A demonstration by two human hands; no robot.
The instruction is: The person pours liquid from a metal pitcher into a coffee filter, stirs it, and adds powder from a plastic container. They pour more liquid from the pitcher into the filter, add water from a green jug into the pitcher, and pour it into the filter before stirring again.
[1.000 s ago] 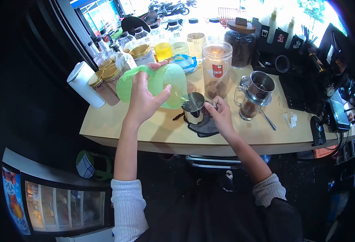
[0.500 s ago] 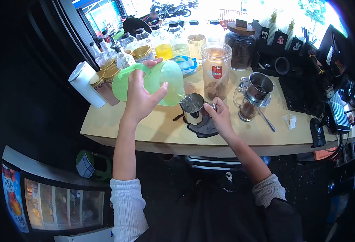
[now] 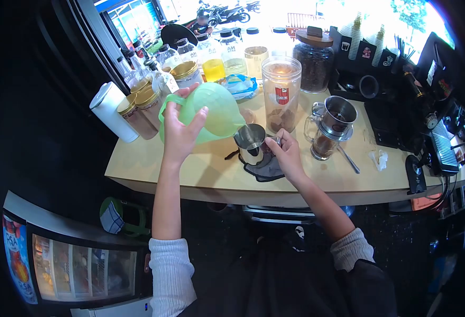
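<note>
Pale counter (image 3: 203, 171), dark floor (image 3: 211, 230)
Left hand (image 3: 182, 127) grips jug (image 3: 215, 111); right hand (image 3: 287, 154) pinches cup (image 3: 250, 137) handle (image 3: 278, 141); bottles (image 3: 211, 55) far, fridge (image 3: 84, 267) near left.

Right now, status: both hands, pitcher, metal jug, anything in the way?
Left hand gripping green pitcher, tilted, spout at mouth of metal jug. Right hand holding jug. Dark cloth by jug's base; nothing seen blocking spout.

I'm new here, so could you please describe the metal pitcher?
On the pale counter, find the dark cloth near the front edge. The metal pitcher is close by it, held by the right hand; unlike the metal dripper nearby, it isn't on a glass mug.
</note>
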